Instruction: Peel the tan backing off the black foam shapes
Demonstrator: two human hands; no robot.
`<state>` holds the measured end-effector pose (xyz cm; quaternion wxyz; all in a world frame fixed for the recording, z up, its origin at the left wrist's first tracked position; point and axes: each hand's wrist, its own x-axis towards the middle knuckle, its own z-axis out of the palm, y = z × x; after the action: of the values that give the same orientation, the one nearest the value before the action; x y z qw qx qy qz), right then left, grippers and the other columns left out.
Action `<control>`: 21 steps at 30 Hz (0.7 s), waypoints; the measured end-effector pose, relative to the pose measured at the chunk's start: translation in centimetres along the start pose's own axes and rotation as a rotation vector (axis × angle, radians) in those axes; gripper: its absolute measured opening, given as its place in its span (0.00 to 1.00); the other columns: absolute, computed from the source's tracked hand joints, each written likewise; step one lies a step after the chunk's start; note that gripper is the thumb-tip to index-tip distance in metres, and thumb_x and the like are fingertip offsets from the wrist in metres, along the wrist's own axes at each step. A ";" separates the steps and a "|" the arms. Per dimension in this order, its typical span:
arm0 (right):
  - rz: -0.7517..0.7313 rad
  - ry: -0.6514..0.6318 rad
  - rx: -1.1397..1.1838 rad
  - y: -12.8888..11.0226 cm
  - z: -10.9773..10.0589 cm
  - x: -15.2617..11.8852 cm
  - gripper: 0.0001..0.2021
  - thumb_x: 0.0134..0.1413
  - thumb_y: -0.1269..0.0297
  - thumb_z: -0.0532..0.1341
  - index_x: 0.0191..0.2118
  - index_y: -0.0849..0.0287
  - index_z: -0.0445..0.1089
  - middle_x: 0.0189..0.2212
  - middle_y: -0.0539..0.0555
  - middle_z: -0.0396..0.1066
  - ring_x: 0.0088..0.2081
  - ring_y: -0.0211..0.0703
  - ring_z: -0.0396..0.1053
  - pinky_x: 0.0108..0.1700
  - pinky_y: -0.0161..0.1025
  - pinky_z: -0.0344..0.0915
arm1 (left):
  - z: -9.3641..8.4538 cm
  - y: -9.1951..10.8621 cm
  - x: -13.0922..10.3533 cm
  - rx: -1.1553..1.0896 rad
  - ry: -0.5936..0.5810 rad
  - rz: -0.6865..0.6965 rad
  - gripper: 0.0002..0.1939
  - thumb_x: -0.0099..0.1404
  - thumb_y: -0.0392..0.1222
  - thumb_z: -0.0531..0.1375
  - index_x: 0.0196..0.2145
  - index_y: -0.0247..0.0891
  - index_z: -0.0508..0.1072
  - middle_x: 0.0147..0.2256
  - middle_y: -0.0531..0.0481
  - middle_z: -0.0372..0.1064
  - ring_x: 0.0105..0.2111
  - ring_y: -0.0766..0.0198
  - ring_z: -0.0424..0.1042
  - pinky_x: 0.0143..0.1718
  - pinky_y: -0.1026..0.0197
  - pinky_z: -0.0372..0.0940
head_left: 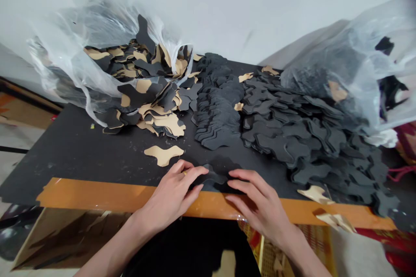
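A small black wavy-edged cut-out piece [212,178] is at the table's front, between my two hands. My left hand [180,186] is at its left end, index finger and thumb bent around the piece's edge; the other fingers are curled. My right hand [255,199] is at the right end, fingers apart and arched, the fingertips close to the piece. Whether they touch it I cannot tell. Just beyond my left hand lies a tan three-lobed piece [164,155]. Further back, black pieces stand in a neat overlapping row [214,117].
A clear plastic bag [78,56] spills black and tan pieces [162,119] at the left. A broad heap of black pieces [292,138] covers the right, beside another plastic bag [341,60]. Orange tape [104,194] runs along the front edge. A cardboard box [65,238] sits below.
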<state>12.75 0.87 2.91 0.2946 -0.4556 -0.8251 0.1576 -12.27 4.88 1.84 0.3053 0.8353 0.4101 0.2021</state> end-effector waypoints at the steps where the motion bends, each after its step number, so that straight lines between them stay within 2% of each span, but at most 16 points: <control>1: -0.010 0.000 -0.038 0.6 0.7 0.1 0.11 0.62 0.71 0.61 0.50 0.59 0.69 0.49 0.62 0.71 0.48 0.48 0.70 0.48 0.46 0.72 | -0.1 -0.1 0.0 0.010 -0.013 0.014 0.18 0.69 0.32 0.55 0.55 0.39 0.66 0.42 0.45 0.75 0.47 0.57 0.67 0.46 0.56 0.68; 6: -0.113 0.002 -0.065 1.5 2.4 0.9 0.15 0.62 0.77 0.56 0.50 0.58 0.73 0.45 0.60 0.73 0.44 0.46 0.72 0.43 0.44 0.72 | -0.7 -1.0 0.1 0.036 -0.047 0.152 0.16 0.68 0.27 0.53 0.49 0.40 0.70 0.54 0.49 0.72 0.49 0.59 0.65 0.49 0.57 0.67; 10: -0.152 0.018 -0.074 1.3 2.4 1.0 0.13 0.63 0.76 0.57 0.49 0.59 0.73 0.42 0.59 0.75 0.44 0.47 0.72 0.43 0.45 0.72 | -0.9 -1.4 0.4 0.089 -0.050 0.221 0.16 0.68 0.26 0.53 0.47 0.41 0.72 0.53 0.50 0.73 0.49 0.59 0.66 0.47 0.57 0.69; 14: -0.177 -0.034 -0.150 1.5 2.5 0.5 0.13 0.63 0.75 0.58 0.50 0.61 0.73 0.45 0.60 0.75 0.49 0.49 0.70 0.47 0.47 0.71 | -1.0 -1.5 0.4 0.128 -0.059 0.253 0.15 0.69 0.29 0.53 0.46 0.41 0.74 0.54 0.50 0.73 0.49 0.59 0.67 0.46 0.58 0.71; 21: -0.226 -0.078 -0.197 1.1 1.9 0.8 0.15 0.67 0.74 0.51 0.51 0.63 0.73 0.45 0.62 0.75 0.49 0.50 0.71 0.45 0.47 0.72 | -0.7 -2.0 0.2 0.153 -0.047 0.287 0.14 0.70 0.30 0.53 0.48 0.40 0.73 0.55 0.47 0.72 0.50 0.60 0.66 0.48 0.57 0.71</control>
<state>11.96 2.13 1.11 0.2321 -0.3802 -0.8933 0.0591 -13.67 6.25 0.97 0.2183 0.9107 0.2934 0.1920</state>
